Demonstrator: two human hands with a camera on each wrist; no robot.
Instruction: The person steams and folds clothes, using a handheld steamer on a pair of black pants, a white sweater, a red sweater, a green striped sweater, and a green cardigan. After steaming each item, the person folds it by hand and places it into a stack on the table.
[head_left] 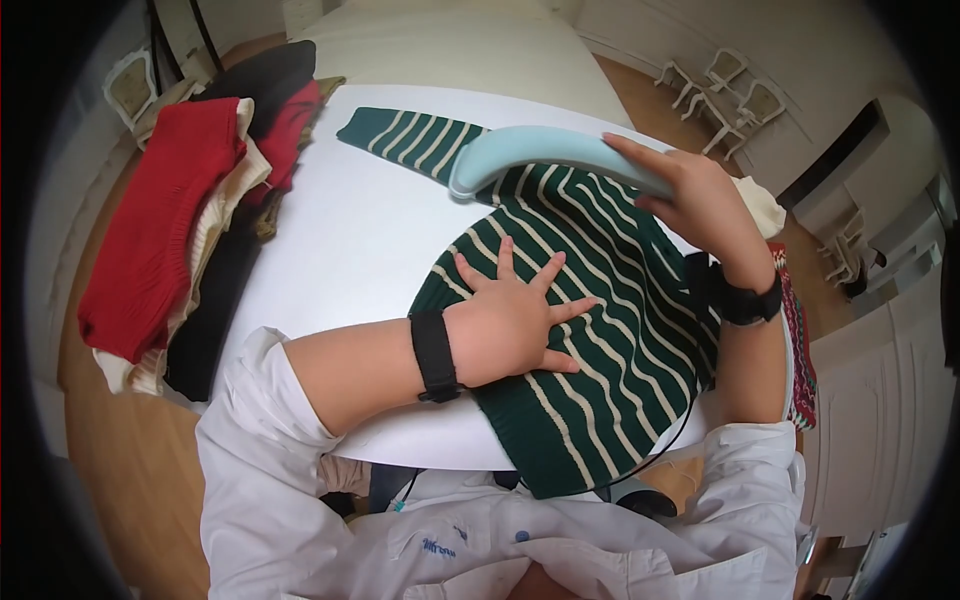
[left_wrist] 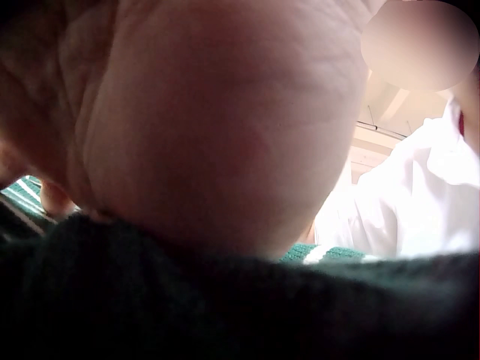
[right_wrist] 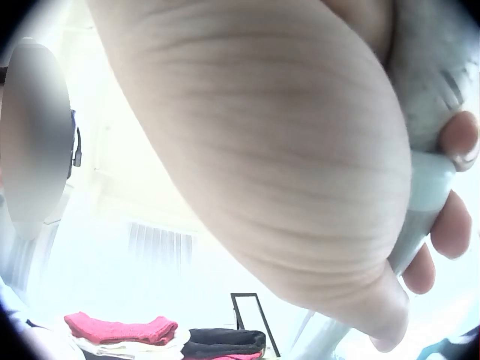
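A dark green knit sweater (head_left: 610,350) with cream stripes lies across the white table, one sleeve (head_left: 410,138) stretched toward the far left. My left hand (head_left: 500,325) presses flat on its body with the fingers spread; in the left wrist view the palm (left_wrist: 217,135) sits right on the green knit. My right hand (head_left: 700,200) grips a light blue, curved handheld device (head_left: 545,145) by its right end. The device's rounded head reaches over the base of the sleeve. Fingertips (right_wrist: 452,225) curl round the device's handle in the right wrist view.
Folded knitwear is stacked at the table's left, a red garment (head_left: 165,230) on top and a dark one (head_left: 265,80) behind. A patterned red knit (head_left: 800,370) hangs at the right edge, near a cream cloth (head_left: 760,205). White chairs (head_left: 740,100) stand beyond on the wooden floor.
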